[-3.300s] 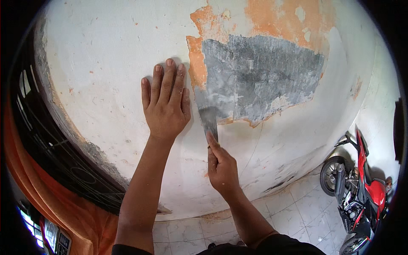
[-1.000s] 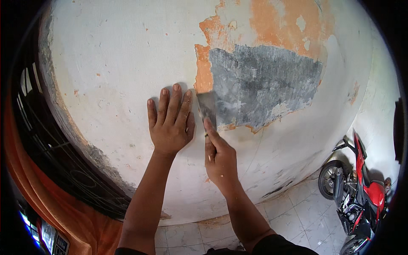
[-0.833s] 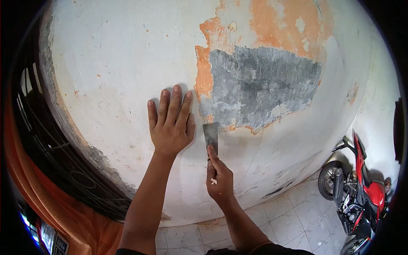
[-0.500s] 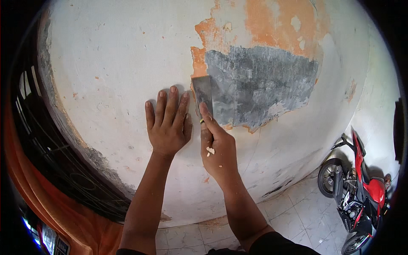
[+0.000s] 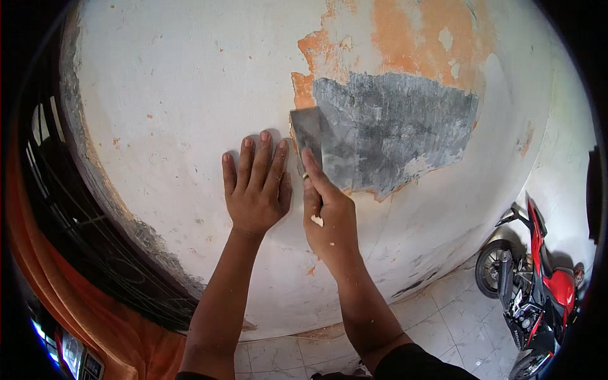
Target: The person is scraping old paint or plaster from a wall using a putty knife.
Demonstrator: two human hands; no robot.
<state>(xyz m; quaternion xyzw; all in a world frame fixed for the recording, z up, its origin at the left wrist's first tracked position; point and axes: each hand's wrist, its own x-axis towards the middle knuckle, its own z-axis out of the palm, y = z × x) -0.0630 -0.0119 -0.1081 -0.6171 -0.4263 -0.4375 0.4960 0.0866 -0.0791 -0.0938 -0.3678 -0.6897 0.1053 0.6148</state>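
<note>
My right hand [image 5: 332,218] grips a scraper [image 5: 308,130], its index finger stretched along the flat metal blade. The blade's wide edge rests against the wall, where an orange strip [image 5: 304,95] borders a bare grey patch [image 5: 396,126]. Most of the handle is hidden inside the hand. Flakes of pale paint [image 5: 317,220] stick to the back of that hand. To the left of the scraper, my left hand [image 5: 255,190] lies flat on the white painted wall [image 5: 171,126], fingers spread and holding nothing.
A dark metal window grille [image 5: 88,215] and an orange curtain [image 5: 126,345] are at the left, beside a crumbling wall edge [image 5: 107,190]. On the tiled floor [image 5: 437,323] at lower right stands a red and black motorcycle [image 5: 535,285]. More orange undercoat [image 5: 411,38] shows above the grey patch.
The scraper blade has slid slightly up against the orange strip. The whole view has shifted a little, and my left hand stays flat on the wall.
</note>
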